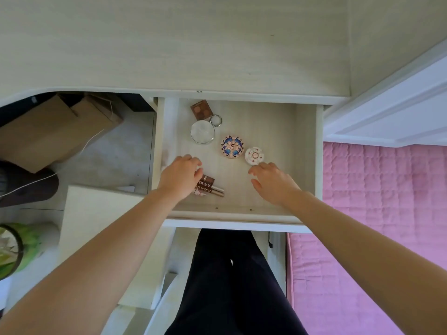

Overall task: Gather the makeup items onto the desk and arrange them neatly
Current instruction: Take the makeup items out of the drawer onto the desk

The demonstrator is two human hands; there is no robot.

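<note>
In the open drawer, the left hand — fingers curled — rests over brown tubes (grip unclear); the right hand, fingers loosely spread, holds nothing beside a white compact.

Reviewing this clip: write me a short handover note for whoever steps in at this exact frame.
Left hand: curled over the brown tubes, grasp unclear. Right hand: open, empty, just short of the small white compact.
All items sit in the open drawer: brown palette, clear round jar, patterned compact.
Done: nothing on the desk.
Left: move everything up, arrange neatly.
</note>
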